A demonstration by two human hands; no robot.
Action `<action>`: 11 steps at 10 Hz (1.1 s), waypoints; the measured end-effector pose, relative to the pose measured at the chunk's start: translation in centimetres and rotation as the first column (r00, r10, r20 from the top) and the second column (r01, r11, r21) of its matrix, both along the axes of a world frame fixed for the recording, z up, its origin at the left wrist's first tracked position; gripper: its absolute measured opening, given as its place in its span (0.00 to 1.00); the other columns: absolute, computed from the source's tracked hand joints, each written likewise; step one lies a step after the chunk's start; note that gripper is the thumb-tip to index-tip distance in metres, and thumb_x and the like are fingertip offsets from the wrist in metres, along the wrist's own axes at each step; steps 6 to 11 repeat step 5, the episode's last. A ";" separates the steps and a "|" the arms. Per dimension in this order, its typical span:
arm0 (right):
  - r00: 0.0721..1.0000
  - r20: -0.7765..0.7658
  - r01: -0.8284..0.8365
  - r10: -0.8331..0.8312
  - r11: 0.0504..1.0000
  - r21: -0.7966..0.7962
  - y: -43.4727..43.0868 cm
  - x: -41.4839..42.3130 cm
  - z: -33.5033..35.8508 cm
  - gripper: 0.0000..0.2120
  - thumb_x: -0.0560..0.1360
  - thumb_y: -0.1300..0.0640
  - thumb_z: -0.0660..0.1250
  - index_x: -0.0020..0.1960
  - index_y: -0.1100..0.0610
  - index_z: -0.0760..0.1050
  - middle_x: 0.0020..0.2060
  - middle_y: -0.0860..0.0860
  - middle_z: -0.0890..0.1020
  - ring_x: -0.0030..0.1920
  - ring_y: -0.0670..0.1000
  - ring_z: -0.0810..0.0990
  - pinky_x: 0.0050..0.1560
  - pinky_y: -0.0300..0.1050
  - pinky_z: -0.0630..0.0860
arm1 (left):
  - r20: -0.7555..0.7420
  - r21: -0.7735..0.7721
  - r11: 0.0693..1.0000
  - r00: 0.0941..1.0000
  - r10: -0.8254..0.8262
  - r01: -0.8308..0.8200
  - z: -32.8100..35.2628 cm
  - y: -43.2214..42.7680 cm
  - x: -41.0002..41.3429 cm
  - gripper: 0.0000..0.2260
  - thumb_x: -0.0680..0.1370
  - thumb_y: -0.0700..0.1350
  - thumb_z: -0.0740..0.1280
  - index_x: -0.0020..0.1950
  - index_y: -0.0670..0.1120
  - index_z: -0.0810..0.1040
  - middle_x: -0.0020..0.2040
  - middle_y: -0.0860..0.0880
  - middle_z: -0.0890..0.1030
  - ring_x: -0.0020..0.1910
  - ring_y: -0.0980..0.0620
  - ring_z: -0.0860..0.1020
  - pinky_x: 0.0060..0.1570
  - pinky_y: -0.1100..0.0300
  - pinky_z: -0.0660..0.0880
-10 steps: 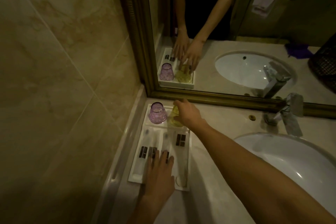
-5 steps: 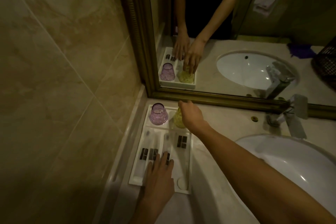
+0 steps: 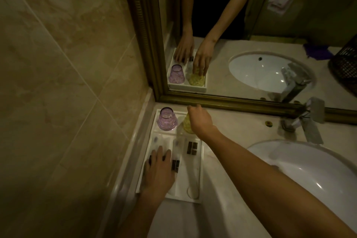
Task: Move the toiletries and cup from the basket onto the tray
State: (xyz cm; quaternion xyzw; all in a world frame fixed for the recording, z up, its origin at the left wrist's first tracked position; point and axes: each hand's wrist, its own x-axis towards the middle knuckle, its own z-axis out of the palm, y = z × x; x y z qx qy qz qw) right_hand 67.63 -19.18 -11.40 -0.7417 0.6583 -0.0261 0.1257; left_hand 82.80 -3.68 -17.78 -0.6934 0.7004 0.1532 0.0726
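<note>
Nearest the camera, the left hand lies flat, fingers spread and gripping nothing, pressing on the wrapped toiletries at the near left of the white tray. Beneath and beside it lie several long clear packets with dark labels, side by side along the tray's length. If that palm slides, it could push the packets out of line or shove the whole tray along the smooth counter, since nothing visible anchors it.

Further along, the right forearm crosses over the tray's right edge, and the right hand is at the far end, its fingers curled down over the yellow cup. The cup stands upside down on the tray; whether the fingers actually clamp it or only rest on it cannot be told, as the hand hides the contact. Just beside it, to the left, stands the purple cup, also inverted. The two sit close, so a sideways nudge while letting go could knock the purple one against the tray wall or tip it.

Beyond the cups runs the gold mirror frame, near the knuckles; a hasty lift could strike it. The dark basket shows only in the mirror, well apart to the right.
</note>
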 end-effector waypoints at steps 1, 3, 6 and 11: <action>1.000 0.015 0.000 0.000 1.000 -0.008 0.2 -0.1 -0.2 0.21 0.76 0.67 0.67 0.68 0.57 0.73 0.60 0.61 0.77 0.57 0.63 0.80 0.54 0.55 0.80 | -0.010 0.010 1.000 1.000 -0.008 0.008 -0.3 0.0 0.2 0.33 0.78 0.54 0.63 0.79 0.50 0.53 0.81 0.43 0.55 0.78 0.41 0.53 0.74 0.44 0.58; 0.977 0.211 0.014 -0.029 0.997 0.075 0.4 -3.4 1.3 0.37 0.72 0.64 0.74 0.77 0.52 0.64 0.68 0.61 0.74 0.64 0.64 0.77 0.60 0.57 0.77 | -0.062 -0.061 0.998 0.998 -0.018 0.014 0.2 -0.2 0.4 0.33 0.78 0.54 0.63 0.79 0.51 0.53 0.81 0.44 0.52 0.79 0.42 0.50 0.75 0.45 0.54; 0.936 0.300 0.202 -0.185 0.979 -0.025 2.3 -9.5 4.8 0.34 0.73 0.58 0.74 0.76 0.55 0.66 0.71 0.59 0.72 0.67 0.60 0.74 0.63 0.52 0.73 | -0.239 -0.249 0.967 0.971 0.002 -0.063 3.9 -4.4 1.6 0.32 0.76 0.53 0.66 0.78 0.50 0.60 0.80 0.42 0.56 0.77 0.38 0.55 0.72 0.41 0.59; 0.936 0.300 0.202 -0.185 0.979 -0.025 2.3 -9.5 4.8 0.34 0.73 0.58 0.74 0.76 0.55 0.66 0.71 0.59 0.72 0.67 0.60 0.74 0.63 0.52 0.73 | -0.239 -0.249 0.967 0.971 0.002 -0.063 3.9 -4.4 1.6 0.32 0.76 0.53 0.66 0.78 0.50 0.60 0.80 0.42 0.56 0.77 0.38 0.55 0.72 0.41 0.59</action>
